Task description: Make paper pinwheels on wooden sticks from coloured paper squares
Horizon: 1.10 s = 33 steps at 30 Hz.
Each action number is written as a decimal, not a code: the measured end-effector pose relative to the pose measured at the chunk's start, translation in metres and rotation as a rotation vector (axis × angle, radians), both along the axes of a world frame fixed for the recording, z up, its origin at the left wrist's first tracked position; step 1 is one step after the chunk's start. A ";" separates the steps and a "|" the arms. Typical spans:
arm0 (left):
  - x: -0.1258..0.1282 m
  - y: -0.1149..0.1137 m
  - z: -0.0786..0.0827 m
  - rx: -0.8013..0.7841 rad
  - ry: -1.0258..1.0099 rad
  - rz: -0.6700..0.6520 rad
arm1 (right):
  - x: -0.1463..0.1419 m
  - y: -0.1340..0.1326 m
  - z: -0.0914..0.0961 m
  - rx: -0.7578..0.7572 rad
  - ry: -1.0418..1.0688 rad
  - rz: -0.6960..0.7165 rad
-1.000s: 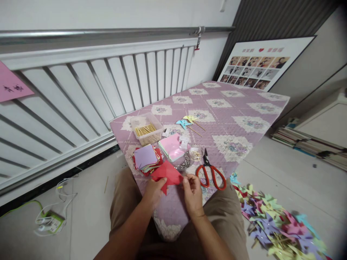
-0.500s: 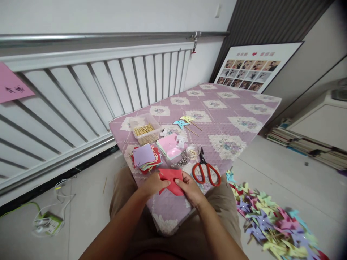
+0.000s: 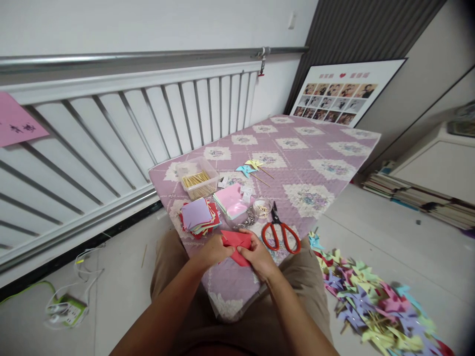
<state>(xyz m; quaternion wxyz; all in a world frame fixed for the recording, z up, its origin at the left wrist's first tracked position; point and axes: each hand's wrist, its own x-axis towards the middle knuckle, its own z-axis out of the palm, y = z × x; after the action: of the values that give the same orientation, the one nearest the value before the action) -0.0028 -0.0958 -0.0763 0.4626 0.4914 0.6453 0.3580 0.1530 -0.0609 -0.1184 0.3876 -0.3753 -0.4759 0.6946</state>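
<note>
Red paper spans our left hand and right hand; each grip pinches one side, we judge, to steady folds.

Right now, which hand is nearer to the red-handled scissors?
Right. The right hand grips the red paper just left of the red-handled scissors and a little closer to the body; the left hand holds the paper's opposite side, farther left.

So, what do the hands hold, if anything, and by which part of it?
A red paper: the left hand grips its left side, the right hand its right side, with both thumbs near its middle.
</note>
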 end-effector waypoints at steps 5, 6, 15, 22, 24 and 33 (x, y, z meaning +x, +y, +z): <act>0.002 0.003 -0.002 0.026 -0.011 0.012 | 0.000 0.001 0.001 0.018 -0.016 -0.035; 0.002 0.003 -0.004 0.024 -0.015 0.016 | -0.001 0.001 0.003 0.024 -0.020 -0.045; 0.002 -0.001 -0.022 -0.054 -0.161 0.129 | -0.002 0.002 -0.005 -0.009 -0.004 -0.117; 0.022 -0.027 -0.036 -0.091 -0.867 0.408 | -0.004 0.004 -0.012 -0.090 0.138 -0.240; 0.031 -0.033 -0.040 -0.077 -0.971 0.448 | -0.007 0.002 -0.010 -0.108 0.175 -0.248; 0.050 -0.031 -0.032 -0.026 -1.040 0.558 | -0.027 -0.020 -0.012 -0.150 0.236 -0.272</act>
<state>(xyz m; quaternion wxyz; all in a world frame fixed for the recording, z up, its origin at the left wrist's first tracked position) 0.0476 -0.1265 -0.1087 0.6124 0.0572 0.4431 0.6522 0.1258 -0.0805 -0.1304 0.5019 -0.3802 -0.3189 0.7084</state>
